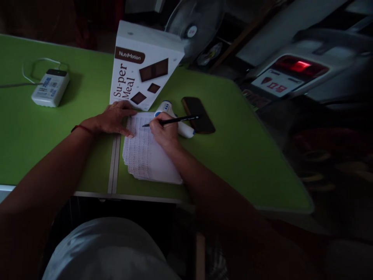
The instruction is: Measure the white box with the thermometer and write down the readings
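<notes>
My right hand [165, 131] grips a black pen [182, 119], its tip over the upper part of a stack of paper sheets [166, 165]. Rows of small writing or print fill the left part of the top sheet. My left hand [116, 117] rests with fingers spread, thumb on the sheet's left edge, fingers by the foot of a white box [118, 35] marked NutriMotion. A white and blue handheld device [185, 129], shaped like a forehead thermometer, lies partly hidden behind my right hand. Beside it is a dark phone [199, 116].
The green folding table [239, 155] has a metal seam left of the papers. A white adapter-like block [51, 89] with a cable lies at the left. Past the table stand a fan [192, 29] and a pale machine [297, 72] with a red-lit display. The room is dim.
</notes>
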Demonstrator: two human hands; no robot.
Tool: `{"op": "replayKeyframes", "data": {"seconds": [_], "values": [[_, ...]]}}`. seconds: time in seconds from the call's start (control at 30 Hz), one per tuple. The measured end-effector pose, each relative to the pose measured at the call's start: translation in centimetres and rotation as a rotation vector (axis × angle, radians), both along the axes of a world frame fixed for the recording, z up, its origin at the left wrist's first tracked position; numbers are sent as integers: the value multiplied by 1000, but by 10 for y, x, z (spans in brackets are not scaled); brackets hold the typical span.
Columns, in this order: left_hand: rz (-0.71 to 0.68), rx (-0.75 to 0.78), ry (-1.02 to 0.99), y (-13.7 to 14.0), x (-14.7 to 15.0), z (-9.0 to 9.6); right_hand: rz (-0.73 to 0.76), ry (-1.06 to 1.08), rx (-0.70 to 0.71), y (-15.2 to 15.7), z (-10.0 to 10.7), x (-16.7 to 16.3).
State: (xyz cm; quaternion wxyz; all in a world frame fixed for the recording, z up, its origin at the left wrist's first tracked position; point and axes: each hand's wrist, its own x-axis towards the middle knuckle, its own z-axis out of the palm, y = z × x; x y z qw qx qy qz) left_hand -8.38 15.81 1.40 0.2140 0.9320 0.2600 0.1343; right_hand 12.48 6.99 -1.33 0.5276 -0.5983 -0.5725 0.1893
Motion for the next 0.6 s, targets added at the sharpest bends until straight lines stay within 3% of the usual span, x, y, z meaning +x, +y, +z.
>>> {"op": "replayKeyframes", "data": {"seconds": [0.6], "values": [[12, 31, 8, 1, -1, -1, 117, 51, 120, 0, -12, 5]]}}
